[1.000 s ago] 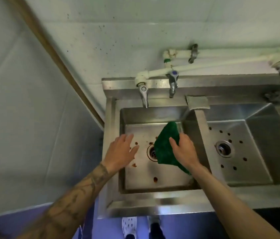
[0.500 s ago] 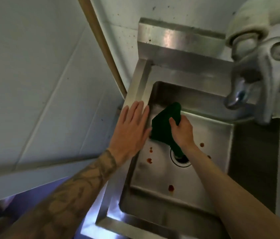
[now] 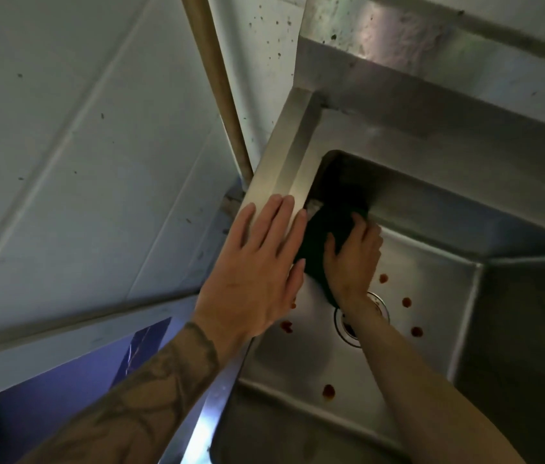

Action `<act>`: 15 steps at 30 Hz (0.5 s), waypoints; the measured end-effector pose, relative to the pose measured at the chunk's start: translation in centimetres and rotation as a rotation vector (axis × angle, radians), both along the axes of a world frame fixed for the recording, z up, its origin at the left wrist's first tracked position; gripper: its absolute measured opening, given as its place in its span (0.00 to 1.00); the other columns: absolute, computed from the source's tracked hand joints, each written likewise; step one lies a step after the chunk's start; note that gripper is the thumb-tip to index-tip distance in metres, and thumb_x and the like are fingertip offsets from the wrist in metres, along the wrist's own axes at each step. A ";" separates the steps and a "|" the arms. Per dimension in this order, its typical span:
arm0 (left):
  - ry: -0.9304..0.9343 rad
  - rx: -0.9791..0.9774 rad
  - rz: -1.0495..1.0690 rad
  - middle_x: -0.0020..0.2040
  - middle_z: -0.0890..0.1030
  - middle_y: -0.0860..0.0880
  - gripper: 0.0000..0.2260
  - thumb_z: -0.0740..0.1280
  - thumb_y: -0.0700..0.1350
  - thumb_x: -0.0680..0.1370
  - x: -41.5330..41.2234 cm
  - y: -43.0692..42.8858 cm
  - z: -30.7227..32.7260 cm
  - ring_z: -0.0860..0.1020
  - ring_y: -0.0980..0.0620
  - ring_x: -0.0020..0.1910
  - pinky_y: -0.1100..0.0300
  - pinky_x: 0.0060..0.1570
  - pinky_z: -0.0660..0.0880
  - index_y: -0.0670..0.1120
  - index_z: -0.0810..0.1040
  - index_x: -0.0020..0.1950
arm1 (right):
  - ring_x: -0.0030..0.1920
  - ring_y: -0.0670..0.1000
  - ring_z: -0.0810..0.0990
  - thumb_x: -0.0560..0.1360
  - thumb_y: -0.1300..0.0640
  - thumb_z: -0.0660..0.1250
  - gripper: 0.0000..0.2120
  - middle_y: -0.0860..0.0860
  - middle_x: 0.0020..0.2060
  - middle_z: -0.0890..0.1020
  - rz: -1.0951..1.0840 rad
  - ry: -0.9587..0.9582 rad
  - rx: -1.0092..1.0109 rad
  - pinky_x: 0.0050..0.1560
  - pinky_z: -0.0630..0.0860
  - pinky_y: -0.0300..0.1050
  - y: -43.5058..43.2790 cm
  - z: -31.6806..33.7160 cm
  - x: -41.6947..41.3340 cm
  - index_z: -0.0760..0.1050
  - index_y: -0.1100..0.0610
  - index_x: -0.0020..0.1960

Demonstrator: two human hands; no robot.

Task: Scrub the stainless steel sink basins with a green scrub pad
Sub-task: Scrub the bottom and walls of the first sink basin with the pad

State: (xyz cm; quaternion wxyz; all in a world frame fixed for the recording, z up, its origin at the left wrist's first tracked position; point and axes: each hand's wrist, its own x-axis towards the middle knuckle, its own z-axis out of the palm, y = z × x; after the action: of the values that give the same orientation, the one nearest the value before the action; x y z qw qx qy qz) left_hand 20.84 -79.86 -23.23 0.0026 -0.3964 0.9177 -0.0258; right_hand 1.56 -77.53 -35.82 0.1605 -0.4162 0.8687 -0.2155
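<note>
Nearest to us, a reddish spot sits on the floor of the sink basin, and more are dotted round the drain just beyond, so we judge there's plenty left to scrub. On the left, our left hand lies flat on the left rim. Its fingers are straight and close together, holding nothing, just bracing.

To its right, down in the basin, our right hand has its fingers curled over the green scrub pad, thumb laid on it, pressing it to the left wall near the far-left corner. The pad drapes and folds under the hand, so we read it as light, soft and floppy.

Best hold, we'd say, is palm broad on its back, fingers spread and thumb pinching an edge, so it can't bunch or skate on smooth steel. Farthest off, the backsplash rises behind the basin.
</note>
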 end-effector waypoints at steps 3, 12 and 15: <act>0.007 -0.005 -0.005 0.85 0.61 0.36 0.30 0.48 0.58 0.90 -0.1 0.0 -0.1 0.59 0.36 0.85 0.36 0.82 0.61 0.41 0.58 0.86 | 0.74 0.63 0.66 0.80 0.39 0.66 0.34 0.62 0.76 0.65 0.104 0.034 0.124 0.73 0.66 0.61 -0.6 -2.1 1.0 0.64 0.56 0.79; 0.017 -0.036 -0.018 0.85 0.60 0.34 0.31 0.50 0.58 0.89 -0.1 -0.1 -0.1 0.59 0.35 0.85 0.36 0.83 0.59 0.39 0.58 0.86 | 0.69 0.61 0.70 0.84 0.45 0.61 0.19 0.58 0.70 0.72 0.323 0.313 0.059 0.68 0.71 0.59 2.9 -6.7 -1.5 0.71 0.53 0.71; 0.010 -0.039 -0.015 0.85 0.59 0.34 0.31 0.50 0.58 0.89 0.0 0.0 -0.2 0.58 0.35 0.85 0.35 0.83 0.58 0.39 0.57 0.86 | 0.65 0.65 0.71 0.83 0.47 0.64 0.19 0.62 0.67 0.74 0.022 0.309 0.062 0.63 0.74 0.62 1.0 -6.7 -0.4 0.72 0.57 0.69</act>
State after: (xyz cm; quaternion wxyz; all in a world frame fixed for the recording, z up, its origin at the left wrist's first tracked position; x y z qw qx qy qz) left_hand 20.83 -79.90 -23.44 -0.0098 -0.3897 0.9199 -0.0418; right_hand 1.12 -76.53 -42.56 0.0401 -0.4489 0.8846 -0.1200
